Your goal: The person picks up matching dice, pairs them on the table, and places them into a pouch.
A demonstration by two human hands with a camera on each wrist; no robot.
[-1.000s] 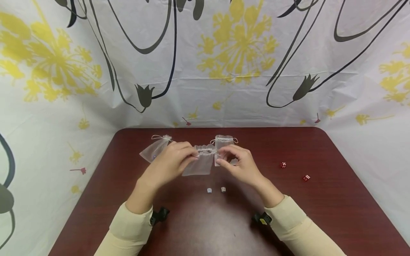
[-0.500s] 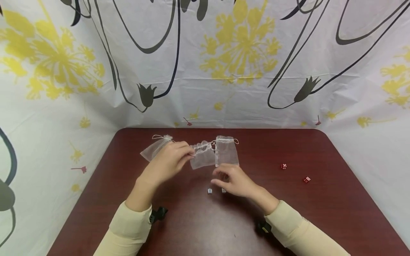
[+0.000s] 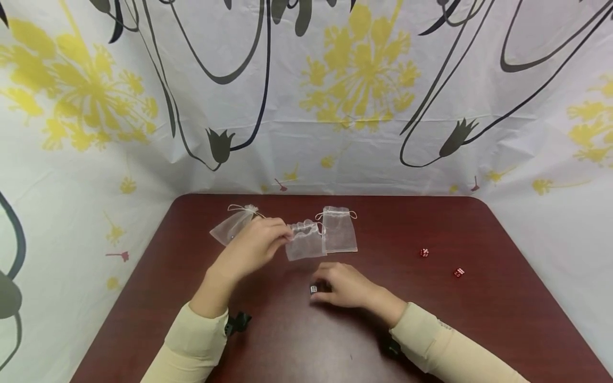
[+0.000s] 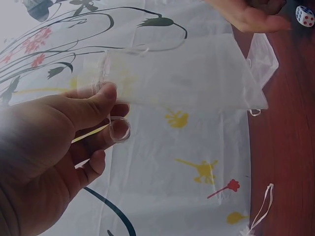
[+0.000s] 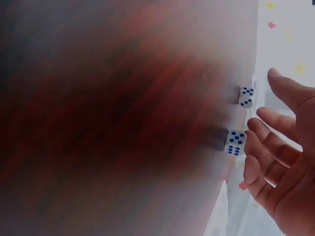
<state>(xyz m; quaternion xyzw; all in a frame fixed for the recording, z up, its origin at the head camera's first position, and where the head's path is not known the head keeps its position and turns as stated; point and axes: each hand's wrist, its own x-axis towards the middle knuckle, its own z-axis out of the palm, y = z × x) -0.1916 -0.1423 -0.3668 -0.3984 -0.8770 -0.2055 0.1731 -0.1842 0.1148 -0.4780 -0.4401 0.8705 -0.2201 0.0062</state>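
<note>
My left hand (image 3: 256, 242) pinches the gathered top of a sheer white drawstring pouch (image 3: 306, 247) between thumb and fingers. In the left wrist view the pouch (image 4: 182, 81) stretches out sideways from the fingertips, thin and see-through, a loop of cord hanging by the fingers. My right hand (image 3: 347, 286) is low over the table at two white dice with blue dots. One white die (image 3: 313, 289) shows between its thumb and fingers; the hand covers the other in the head view. The right wrist view shows both, a nearer die (image 5: 236, 143) and a farther die (image 5: 246, 97), beside loosely spread fingers.
A second sheer pouch (image 3: 340, 234) lies flat just right of the held one. Left of it, partly behind the left hand, is a tied pouch (image 3: 227, 229) with a small dark spot inside. Two red dice, one (image 3: 424, 252) farther back and one (image 3: 458, 272) nearer, lie at right.
My right hand has left the pouch and come down toward me to the white dice. The left hand stays at the pouch, whose free end has swung slightly right.
</note>
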